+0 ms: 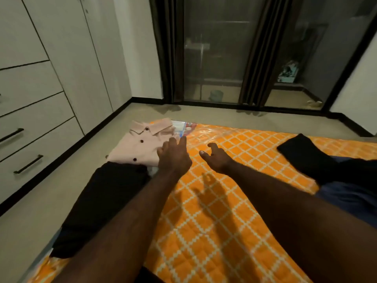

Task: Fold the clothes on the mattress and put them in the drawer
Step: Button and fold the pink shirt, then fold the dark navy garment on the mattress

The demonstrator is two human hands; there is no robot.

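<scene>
A folded pale pink shirt (140, 142) with dark buttons lies at the mattress's far left corner. My left hand (174, 155) hovers at its right edge with fingers stretched out, holding nothing. My right hand (217, 158) hangs over the orange patterned mattress (234, 190), fingers loosely curled and empty. A dark garment (100, 203) lies along the left edge of the mattress, nearer me than the shirt. A folded black garment (302, 154) lies at the far right, with blue cloth (350, 197) beside it.
A white wardrobe with several drawers (30, 139) with dark handles stands at the left across a strip of floor. Dark glass doors (214, 58) and curtains fill the far wall. A plastic packet (183, 127) lies behind the shirt.
</scene>
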